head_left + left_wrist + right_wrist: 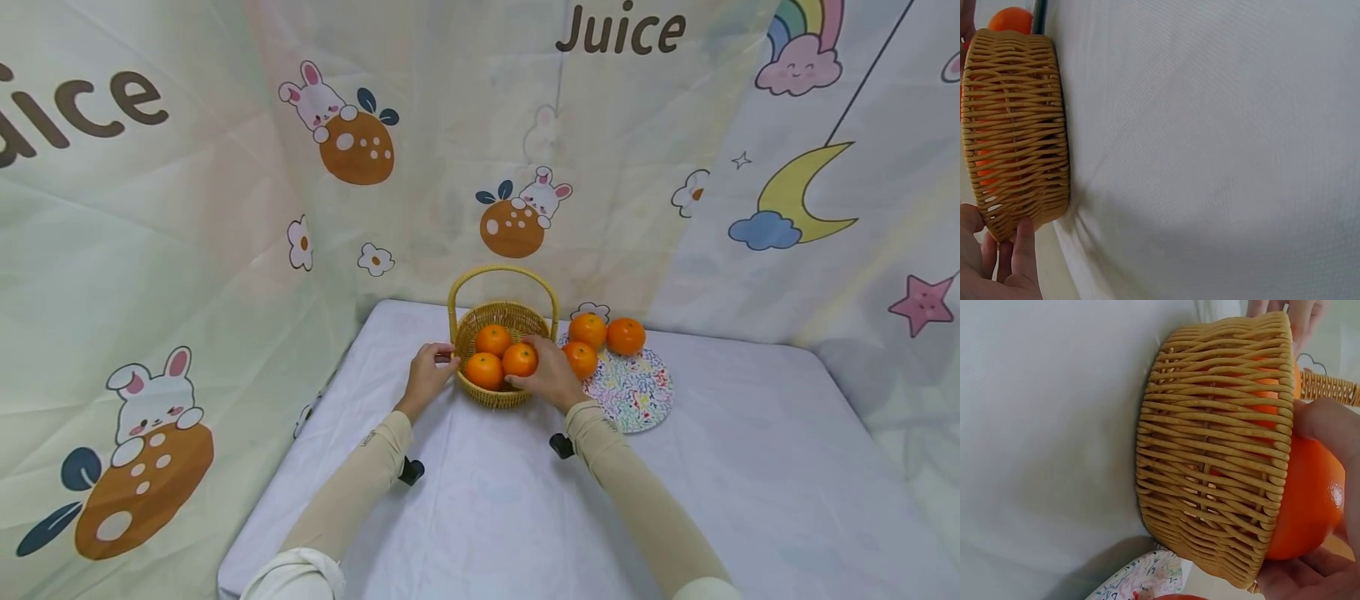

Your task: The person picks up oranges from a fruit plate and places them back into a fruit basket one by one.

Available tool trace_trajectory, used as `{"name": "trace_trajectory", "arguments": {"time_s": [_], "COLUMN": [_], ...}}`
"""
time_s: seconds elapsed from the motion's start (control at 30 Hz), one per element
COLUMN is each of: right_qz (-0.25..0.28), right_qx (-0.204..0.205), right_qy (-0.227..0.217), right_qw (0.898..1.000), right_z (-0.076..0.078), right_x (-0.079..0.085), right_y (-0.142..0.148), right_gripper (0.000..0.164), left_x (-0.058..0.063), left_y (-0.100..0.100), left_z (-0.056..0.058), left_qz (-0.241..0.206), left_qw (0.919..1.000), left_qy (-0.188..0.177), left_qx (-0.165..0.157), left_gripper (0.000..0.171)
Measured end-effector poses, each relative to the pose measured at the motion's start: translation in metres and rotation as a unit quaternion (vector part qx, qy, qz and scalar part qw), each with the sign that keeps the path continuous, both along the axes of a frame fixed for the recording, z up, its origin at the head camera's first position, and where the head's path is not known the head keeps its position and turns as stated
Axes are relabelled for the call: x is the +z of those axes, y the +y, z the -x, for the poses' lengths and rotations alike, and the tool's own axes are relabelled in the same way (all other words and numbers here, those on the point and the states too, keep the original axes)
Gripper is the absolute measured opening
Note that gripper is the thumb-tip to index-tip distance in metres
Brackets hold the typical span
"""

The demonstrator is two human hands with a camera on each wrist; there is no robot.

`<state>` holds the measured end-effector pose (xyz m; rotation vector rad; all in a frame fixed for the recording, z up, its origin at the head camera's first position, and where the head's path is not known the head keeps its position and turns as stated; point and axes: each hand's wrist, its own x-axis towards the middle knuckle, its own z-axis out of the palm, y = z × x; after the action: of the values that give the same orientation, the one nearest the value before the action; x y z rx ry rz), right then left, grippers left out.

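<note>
A wicker basket (497,398) with an arched handle stands near the back of the table. Inside it lie two oranges, one at the back (492,340) and one at the front left (483,371). My left hand (427,377) grips the basket's left rim, with fingers against the outer weave in the left wrist view. A third orange (1310,497) sits at the basket's right side, level with the rim. Around it curl the thumb and fingers of my right hand (555,375).
To the right of the basket lies a round plate (637,398) with a colourful speckled pattern. Three more oranges (626,336) are at its back and left edge. A white cloth (480,517) covers the table, and a printed curtain (442,125) hangs close behind.
</note>
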<state>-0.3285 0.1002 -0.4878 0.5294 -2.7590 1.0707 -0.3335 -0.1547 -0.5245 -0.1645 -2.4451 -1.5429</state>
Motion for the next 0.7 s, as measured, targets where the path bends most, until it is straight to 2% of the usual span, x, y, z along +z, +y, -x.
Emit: {"name": "trace_trajectory", "arguments": {"time_s": [0.2, 0.47, 0.7], "right_qz": [-0.030, -0.077, -0.136], "right_qx": [-0.001, -0.011, 0.010], "right_qy": [0.006, -0.020, -0.017], "right_qw": [1.000, 0.997, 0.991], "right_z": [0.002, 0.006, 0.009], "right_x": [0.000, 0.001, 0.004], "right_y": [-0.003, -0.006, -0.012], "right_gripper": [0.075, 0.078, 0.079], "left_x": [0.000, -0.002, -0.002], "left_y": [-0.001, -0.001, 0.000], "left_z": [0.001, 0.003, 0.001], "left_qz": [0.009, 0.024, 0.019], "left_qw": [0.9999, 0.9997, 0.9998], "left_qy": [0.000, -0.004, -0.001], "left_qx": [0.005, 0.002, 0.003], "left_gripper": [0.025, 0.030, 0.027]}}
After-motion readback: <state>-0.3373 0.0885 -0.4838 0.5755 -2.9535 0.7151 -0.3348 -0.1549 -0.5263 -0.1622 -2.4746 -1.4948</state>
